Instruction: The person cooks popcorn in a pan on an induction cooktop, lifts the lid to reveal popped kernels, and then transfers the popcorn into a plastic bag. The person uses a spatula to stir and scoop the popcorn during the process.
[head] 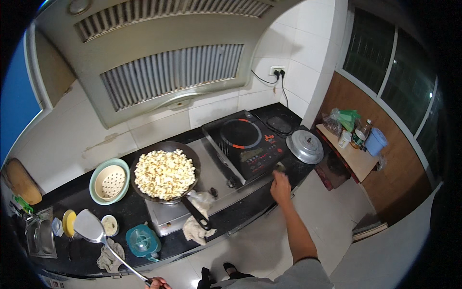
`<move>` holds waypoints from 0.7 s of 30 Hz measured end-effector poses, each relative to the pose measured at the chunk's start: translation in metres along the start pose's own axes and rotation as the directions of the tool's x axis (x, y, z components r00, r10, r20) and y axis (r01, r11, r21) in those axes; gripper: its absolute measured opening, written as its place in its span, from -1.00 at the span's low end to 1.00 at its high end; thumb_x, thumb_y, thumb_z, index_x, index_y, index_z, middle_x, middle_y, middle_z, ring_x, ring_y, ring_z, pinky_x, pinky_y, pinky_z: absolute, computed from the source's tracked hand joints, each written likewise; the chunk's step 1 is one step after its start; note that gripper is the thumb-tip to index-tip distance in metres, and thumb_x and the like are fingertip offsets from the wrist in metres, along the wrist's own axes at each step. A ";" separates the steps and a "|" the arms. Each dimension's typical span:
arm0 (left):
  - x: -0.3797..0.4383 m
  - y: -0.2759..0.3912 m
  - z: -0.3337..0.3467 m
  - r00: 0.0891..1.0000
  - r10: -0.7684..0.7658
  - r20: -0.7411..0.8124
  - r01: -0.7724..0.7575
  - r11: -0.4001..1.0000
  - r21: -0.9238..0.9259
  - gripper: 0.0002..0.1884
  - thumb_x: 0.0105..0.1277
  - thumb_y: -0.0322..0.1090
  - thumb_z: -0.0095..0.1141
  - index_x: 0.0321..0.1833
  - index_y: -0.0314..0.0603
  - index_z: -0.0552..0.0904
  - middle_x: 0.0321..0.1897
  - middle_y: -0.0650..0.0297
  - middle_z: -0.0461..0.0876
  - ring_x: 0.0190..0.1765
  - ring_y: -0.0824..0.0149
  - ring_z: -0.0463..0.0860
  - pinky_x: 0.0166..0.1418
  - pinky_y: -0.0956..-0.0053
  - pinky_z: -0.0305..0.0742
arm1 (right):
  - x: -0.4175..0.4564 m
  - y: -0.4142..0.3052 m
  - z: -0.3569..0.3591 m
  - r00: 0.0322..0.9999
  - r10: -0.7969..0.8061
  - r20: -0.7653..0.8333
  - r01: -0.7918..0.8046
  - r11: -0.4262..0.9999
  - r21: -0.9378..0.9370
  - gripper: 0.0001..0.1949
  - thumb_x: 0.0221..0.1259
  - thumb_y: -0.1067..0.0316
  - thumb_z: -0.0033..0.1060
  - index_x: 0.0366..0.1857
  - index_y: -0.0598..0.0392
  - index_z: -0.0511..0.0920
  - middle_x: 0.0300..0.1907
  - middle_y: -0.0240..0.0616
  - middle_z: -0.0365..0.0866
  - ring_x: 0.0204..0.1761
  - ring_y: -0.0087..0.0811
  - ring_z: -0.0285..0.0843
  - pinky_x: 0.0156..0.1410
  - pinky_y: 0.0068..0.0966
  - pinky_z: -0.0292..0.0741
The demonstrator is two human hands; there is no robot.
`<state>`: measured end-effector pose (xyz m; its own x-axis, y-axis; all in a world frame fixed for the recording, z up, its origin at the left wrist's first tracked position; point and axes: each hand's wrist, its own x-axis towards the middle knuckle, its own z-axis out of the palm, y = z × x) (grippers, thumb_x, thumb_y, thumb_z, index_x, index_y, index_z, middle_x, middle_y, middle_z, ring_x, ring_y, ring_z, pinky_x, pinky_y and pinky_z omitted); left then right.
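Observation:
A frying pan [198, 159] heaped with popcorn [164, 173] sits on the steel gas hob [205, 155], its black handle pointing towards me. My left hand [158, 283], at the bottom edge, grips the handle end of a metal spatula [90, 227]; the blade is raised over the counter's left part. My right hand [281, 188] reaches to the counter's front right, by the induction cooker [249, 144]. Its fingers touch or hold a small pale thing [280, 167], too unclear to name. To that hand's upper right lies a round metal lid [305, 147].
A green bowl with a colander [110, 181], a teal lidded pitcher [143, 241], small bowls and cloths [196, 229] stand around the pan. The sink [41, 234] is at far left. A range hood [173, 72] overhangs the hob. A side shelf [348, 155] carries bottles and bags.

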<state>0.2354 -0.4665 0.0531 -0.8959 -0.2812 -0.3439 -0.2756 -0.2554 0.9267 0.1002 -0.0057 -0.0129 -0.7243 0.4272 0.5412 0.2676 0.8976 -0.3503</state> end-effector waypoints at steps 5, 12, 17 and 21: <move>0.006 0.005 0.019 0.998 0.024 -0.062 -0.018 0.994 0.106 -0.76 0.17 -0.15 -0.08 -0.41 -0.20 0.46 -0.72 0.32 0.43 -0.78 0.54 0.30 -0.79 0.72 0.09 | 0.072 0.080 0.029 0.973 0.186 0.136 -0.194 0.980 0.044 -0.48 -0.09 0.56 -0.07 0.09 0.05 0.23 -0.10 -0.01 0.36 -0.02 -0.01 0.27 -0.01 -0.24 0.37; -0.007 0.015 0.044 0.999 0.054 -0.006 -0.053 0.991 0.120 -0.80 0.20 -0.21 -0.09 -0.40 -0.20 0.46 -0.69 0.29 0.45 -0.73 0.54 0.34 -0.72 0.73 0.14 | 0.110 0.101 0.057 0.926 0.235 0.296 -0.234 0.971 -0.038 -0.42 -0.10 0.53 -0.07 0.14 -0.01 0.13 -0.11 0.01 0.37 -0.04 0.01 0.29 -0.03 -0.19 0.35; -0.004 0.006 0.056 0.991 0.082 -0.104 -0.097 0.985 -0.144 -0.88 0.08 -0.41 -0.05 -0.46 -0.34 0.38 -0.58 0.08 0.48 -0.71 0.31 0.45 -0.66 0.55 0.38 | 0.082 0.054 0.027 0.996 -0.008 -0.094 0.026 0.981 0.193 -0.52 0.01 0.57 -0.18 0.12 0.09 0.19 -0.14 -0.10 0.44 -0.12 -0.10 0.34 -0.02 -0.31 0.32; 0.014 -0.006 0.068 0.975 0.020 0.222 0.010 0.991 -0.134 -0.85 0.20 -0.36 -0.05 -0.29 -0.33 0.44 -0.42 0.16 0.55 -0.40 0.40 0.54 -0.33 0.53 0.46 | 0.008 -0.067 -0.037 0.762 -0.365 0.535 -0.321 0.505 0.802 -0.86 0.11 0.50 -0.11 -0.30 0.18 0.49 -0.23 -0.26 0.53 -0.29 -0.47 0.47 -0.13 -0.54 0.40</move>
<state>0.2006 -0.4065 0.0530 -0.9563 -0.0745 -0.2828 -0.2350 -0.3797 0.8948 0.0999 -0.0580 0.0432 -0.9895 -0.0602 0.1316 -0.1420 0.2287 -0.9631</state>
